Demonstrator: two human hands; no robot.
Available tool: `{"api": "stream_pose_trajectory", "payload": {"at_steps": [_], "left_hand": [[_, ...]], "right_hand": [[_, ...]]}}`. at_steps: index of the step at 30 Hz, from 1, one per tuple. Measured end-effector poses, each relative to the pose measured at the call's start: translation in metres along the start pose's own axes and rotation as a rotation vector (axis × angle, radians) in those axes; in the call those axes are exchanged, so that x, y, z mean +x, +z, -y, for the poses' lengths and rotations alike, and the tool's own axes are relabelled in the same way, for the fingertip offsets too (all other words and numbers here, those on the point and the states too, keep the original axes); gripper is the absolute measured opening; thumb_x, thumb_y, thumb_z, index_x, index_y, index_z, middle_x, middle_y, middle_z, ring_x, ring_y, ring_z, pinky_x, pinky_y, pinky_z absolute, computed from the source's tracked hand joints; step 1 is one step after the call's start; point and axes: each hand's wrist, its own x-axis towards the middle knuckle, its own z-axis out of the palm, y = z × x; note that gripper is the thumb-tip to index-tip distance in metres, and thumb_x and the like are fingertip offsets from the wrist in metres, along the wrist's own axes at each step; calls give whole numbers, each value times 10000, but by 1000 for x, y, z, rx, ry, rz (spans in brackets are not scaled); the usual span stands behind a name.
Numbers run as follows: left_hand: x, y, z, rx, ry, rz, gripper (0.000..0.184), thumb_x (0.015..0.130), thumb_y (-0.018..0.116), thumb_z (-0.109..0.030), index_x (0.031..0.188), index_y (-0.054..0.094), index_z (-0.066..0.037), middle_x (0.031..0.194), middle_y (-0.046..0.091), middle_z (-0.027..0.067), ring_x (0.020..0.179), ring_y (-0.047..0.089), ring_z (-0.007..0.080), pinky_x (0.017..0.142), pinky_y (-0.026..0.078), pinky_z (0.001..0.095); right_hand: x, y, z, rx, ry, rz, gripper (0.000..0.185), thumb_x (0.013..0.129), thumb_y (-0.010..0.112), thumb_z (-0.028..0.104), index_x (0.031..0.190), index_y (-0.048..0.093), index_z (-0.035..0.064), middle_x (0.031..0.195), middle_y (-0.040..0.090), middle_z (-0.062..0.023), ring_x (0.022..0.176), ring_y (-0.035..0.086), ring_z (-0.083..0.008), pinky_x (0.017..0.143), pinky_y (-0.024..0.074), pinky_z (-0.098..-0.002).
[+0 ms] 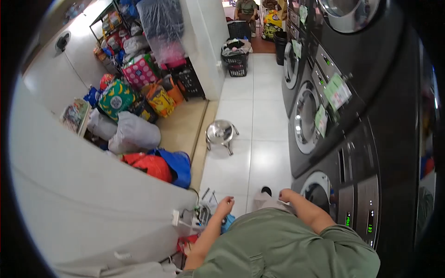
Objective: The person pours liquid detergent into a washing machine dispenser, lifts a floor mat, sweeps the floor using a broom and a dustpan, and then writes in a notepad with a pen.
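Both of my hands hang at my sides at the bottom of the head view, in front of my green shirt. My left hand (225, 205) has its fingers curled, near the cables and small items by the left wall; whether it holds anything is too small to tell. Near the front-loading machine (318, 189) at the lower right is my right hand (286, 195), its fingers curled and partly hidden. One dark shoe (266, 190) shows between the hands on the white tiled floor (270, 160).
A round metal stool (220, 131) stands mid-aisle. Stacked dark machines (306, 118) line the right side. Bags, including a green one (116, 97) and a blue one (178, 167), are piled left. A laundry basket (237, 64) and a seated person (246, 10) are farther back.
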Motion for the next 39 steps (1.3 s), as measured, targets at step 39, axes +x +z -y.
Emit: {"api": "stream_pose_trajectory", "payload": {"at_steps": [39], "left_hand": [[705,-50,-401,1042,137,1646,236,909,591,-268,1023,598,-62,988,639,74,890,591,227,802,470,361]], "right_hand": [[267,-225,350,2039,646,-1320,237,755,603,93,979,662,41,839,671,-114,718,589,-226,657,471,-367]]}}
